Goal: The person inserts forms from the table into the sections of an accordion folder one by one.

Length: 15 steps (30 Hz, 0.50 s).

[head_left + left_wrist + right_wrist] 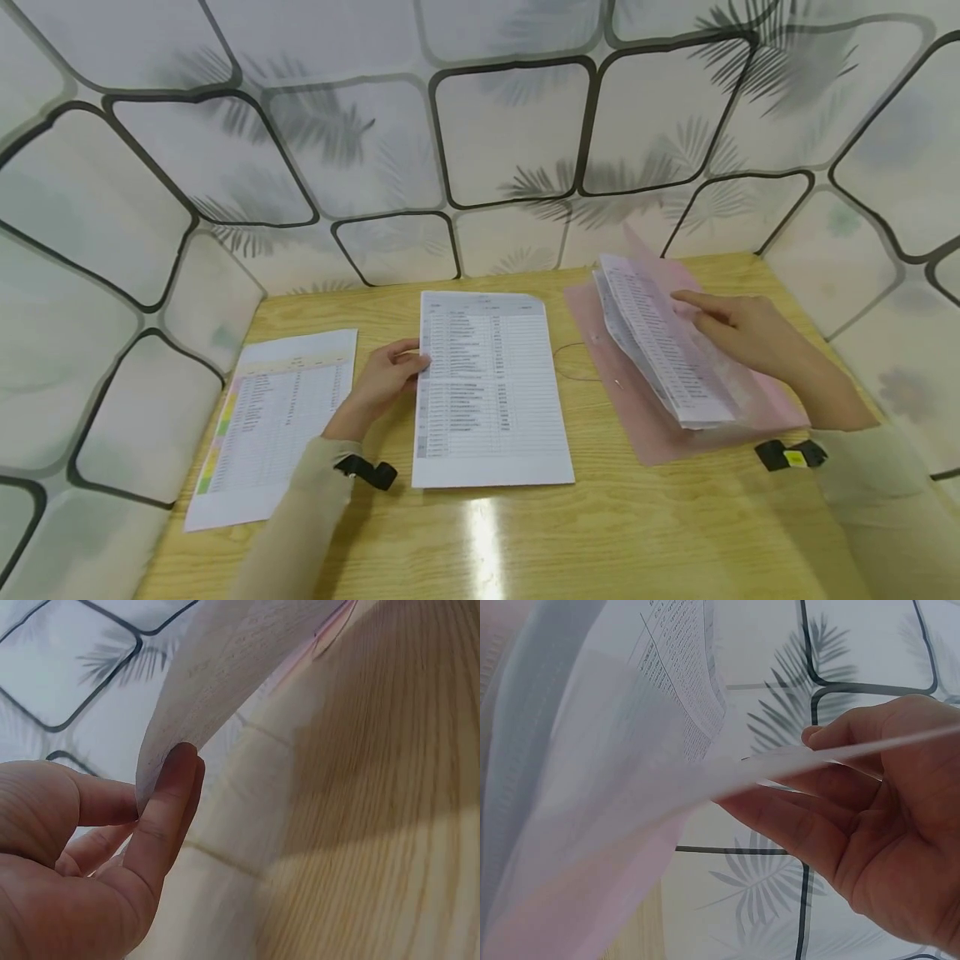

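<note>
A printed sheet (491, 392) with a table on it lies flat at the middle of the wooden table (637, 533). My left hand (386, 375) is at its left edge, and in the left wrist view the thumb (169, 810) and fingers pinch a paper edge (240, 667) that curls up over them. To the right, a pink folder (660, 437) lies open with a stack of printed sheets (660, 350) raised from it. My right hand (742, 329) holds these sheets up; in the right wrist view, paper (630, 750) runs between its fingers (832, 787).
Another printed sheet (273, 417) with a coloured left margin lies at the table's left. A thin dark cord loop (573, 362) sits between the middle sheet and the folder. Patterned white panels (510, 133) wall in the table at the back and sides.
</note>
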### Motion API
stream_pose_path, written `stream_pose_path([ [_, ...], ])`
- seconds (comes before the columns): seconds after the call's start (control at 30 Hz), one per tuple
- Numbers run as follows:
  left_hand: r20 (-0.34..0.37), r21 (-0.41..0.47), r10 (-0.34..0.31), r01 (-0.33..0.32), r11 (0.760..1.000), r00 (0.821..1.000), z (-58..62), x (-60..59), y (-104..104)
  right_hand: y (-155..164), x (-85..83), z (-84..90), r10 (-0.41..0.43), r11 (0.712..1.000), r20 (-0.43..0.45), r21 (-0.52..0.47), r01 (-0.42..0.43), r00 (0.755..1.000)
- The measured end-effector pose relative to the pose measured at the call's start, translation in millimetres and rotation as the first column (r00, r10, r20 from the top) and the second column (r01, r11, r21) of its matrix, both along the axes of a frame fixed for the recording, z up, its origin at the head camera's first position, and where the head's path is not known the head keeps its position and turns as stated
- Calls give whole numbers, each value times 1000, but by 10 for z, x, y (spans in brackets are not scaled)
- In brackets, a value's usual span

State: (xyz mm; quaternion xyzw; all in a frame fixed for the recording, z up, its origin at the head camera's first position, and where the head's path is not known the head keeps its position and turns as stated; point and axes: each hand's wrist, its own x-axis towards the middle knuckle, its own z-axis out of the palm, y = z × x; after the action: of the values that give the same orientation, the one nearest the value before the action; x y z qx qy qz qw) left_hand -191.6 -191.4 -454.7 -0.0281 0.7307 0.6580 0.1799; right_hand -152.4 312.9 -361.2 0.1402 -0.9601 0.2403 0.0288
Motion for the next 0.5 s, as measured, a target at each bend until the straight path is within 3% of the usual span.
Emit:
stream_pose_path([
  [0.5, -14, 45, -47, 47, 998, 999, 6, -94, 448, -2, 26, 18, 9, 1000, -29, -9, -10, 1000],
])
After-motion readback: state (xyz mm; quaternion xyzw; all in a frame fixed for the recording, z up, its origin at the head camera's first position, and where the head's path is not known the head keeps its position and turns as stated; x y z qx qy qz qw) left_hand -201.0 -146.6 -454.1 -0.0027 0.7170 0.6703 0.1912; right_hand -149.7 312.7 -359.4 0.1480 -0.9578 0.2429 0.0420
